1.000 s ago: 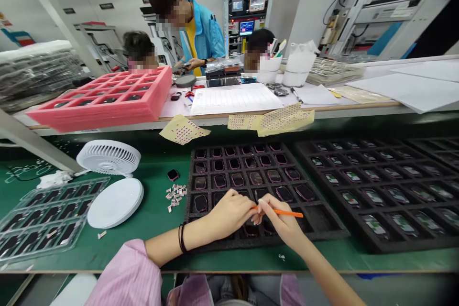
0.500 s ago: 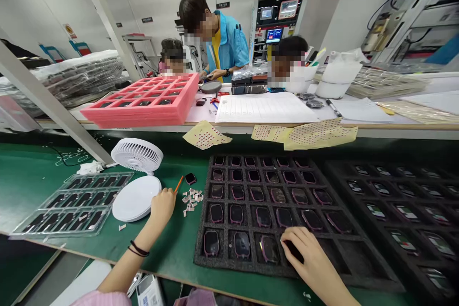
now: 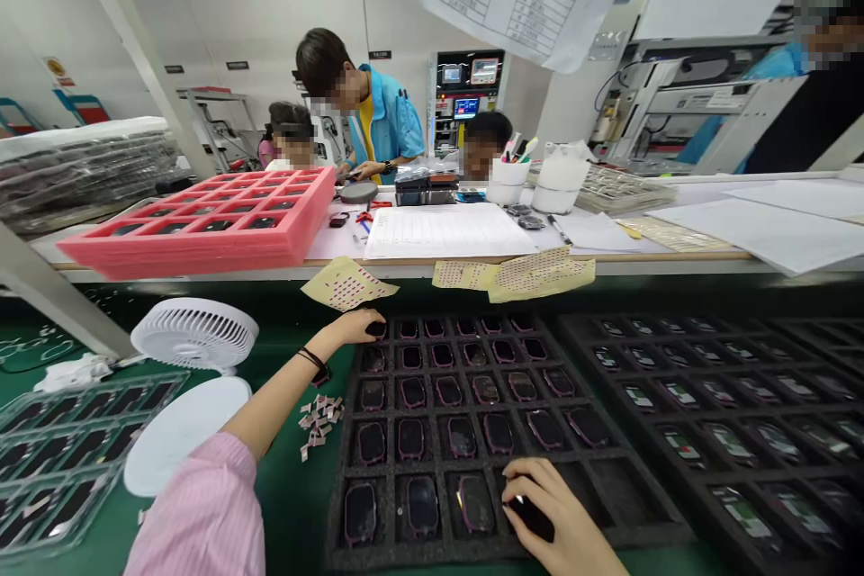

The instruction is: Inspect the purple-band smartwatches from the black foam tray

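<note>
In the head view, the left hand (image 3: 359, 326) is stretched to the far left corner of the foam tray (image 3: 336, 504), its fingers bent down over the corner device (image 3: 379, 331); whether that device is gripped cannot be told. The right hand (image 3: 567, 517) is held at the near row, thumb and fingers curved apart around a dark device (image 3: 535, 517) in the fourth compartment from the left; whether it is pinched cannot be told.

The far side is bounded by the shelf edge (image 3: 675, 259), from which yellow sticker sheets (image 3: 540, 274) are hung. On the right, the tray is closely flanked by a second foam tray (image 3: 652, 441). On the left, a strip of green bench (image 3: 283, 486) is left between the tray and the white fan base (image 3: 185, 436), partly taken up by small pale tabs (image 3: 320, 423) and crossed by the left forearm.

Dark, glossy screens with rounded corners are framed in purple on the tray's devices; at the near row's third device (image 3: 476, 504), a yellow glint is shown along the left edge
</note>
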### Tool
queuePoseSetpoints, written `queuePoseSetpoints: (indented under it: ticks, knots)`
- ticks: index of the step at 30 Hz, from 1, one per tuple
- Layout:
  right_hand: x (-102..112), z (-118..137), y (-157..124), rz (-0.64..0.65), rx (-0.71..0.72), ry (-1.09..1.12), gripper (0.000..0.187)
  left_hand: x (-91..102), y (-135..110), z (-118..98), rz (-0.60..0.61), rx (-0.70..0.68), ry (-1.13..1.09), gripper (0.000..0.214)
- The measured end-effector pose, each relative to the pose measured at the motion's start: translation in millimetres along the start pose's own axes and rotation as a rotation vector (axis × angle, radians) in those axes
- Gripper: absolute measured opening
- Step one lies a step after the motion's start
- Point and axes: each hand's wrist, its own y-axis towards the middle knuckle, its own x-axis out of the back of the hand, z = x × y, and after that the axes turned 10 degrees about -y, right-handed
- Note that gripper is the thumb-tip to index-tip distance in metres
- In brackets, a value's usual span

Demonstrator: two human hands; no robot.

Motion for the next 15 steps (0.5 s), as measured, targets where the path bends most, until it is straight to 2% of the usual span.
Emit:
queuePoseSetpoints:
  ticks: [4, 6, 10, 15]
  knots:
    - [10, 6, 4, 0.09, -0.053, 0.124, 0.022, 3.3, 11, 8, 0.037, 0.005, -0.069, 0.06]
    - [17, 7, 6, 0.131, -0.056, 0.19, 0.027, 1.5, 10, 10, 0.041, 0.006, -0.123, 0.061]
    - [20, 3, 4, 0.131, -0.045, 0.277, 0.022, -1.0, 6, 11, 0.003, 0.005, -0.23, 0.048]
    - [15, -1, 0, 0.134, -0.073, 0.347, 0.012, -4.7, 20, -7, -0.056, -0.034, -0.312, 0.051]
